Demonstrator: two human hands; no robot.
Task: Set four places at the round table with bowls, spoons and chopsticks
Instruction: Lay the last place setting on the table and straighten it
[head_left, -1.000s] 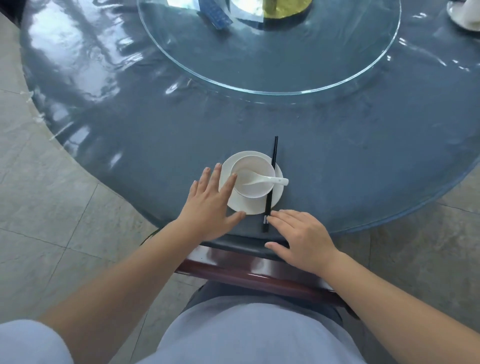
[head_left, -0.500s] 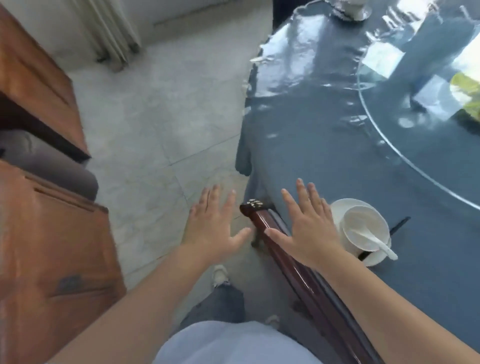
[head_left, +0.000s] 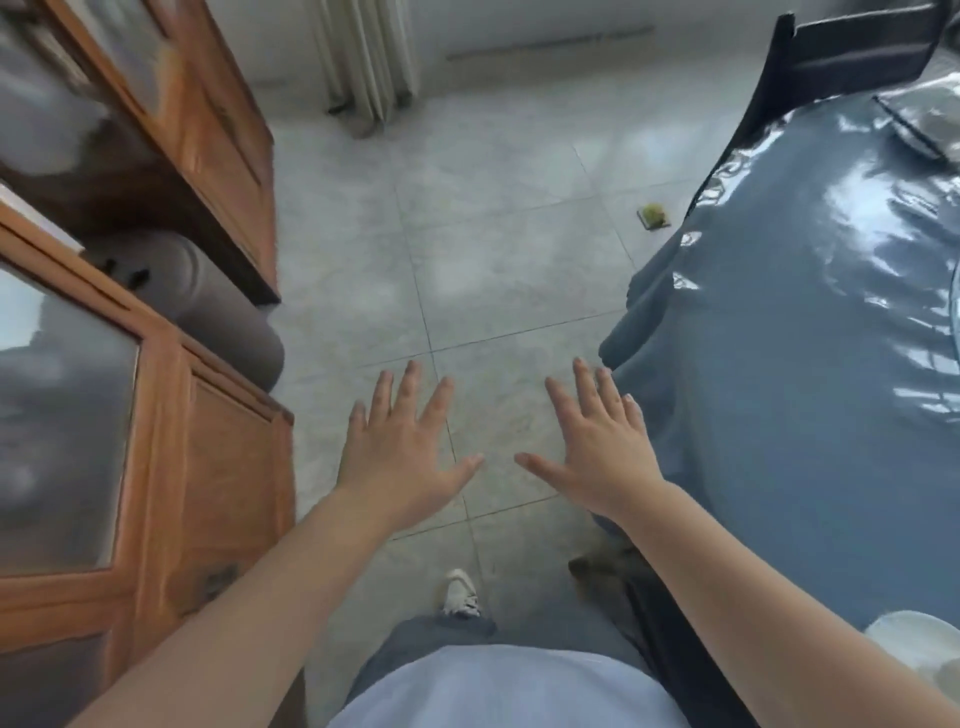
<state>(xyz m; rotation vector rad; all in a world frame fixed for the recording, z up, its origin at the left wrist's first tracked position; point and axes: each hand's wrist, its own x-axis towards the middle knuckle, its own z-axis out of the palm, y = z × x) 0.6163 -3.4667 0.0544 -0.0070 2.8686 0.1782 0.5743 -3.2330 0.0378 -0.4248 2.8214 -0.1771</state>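
The white bowl (head_left: 919, 654) sits on the counter (head_left: 810, 364) edge, well behind your right hand (head_left: 597, 447). Since a moment ago your view has swung away from it toward the floor (head_left: 493, 208). Both that hand and your left hand (head_left: 400, 441) hover flat, fingers spread, empty.

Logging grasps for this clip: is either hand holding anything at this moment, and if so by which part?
Nothing is held. The left hand and right hand are both spread flat with straight fingers over the tiled floor, touching nothing.
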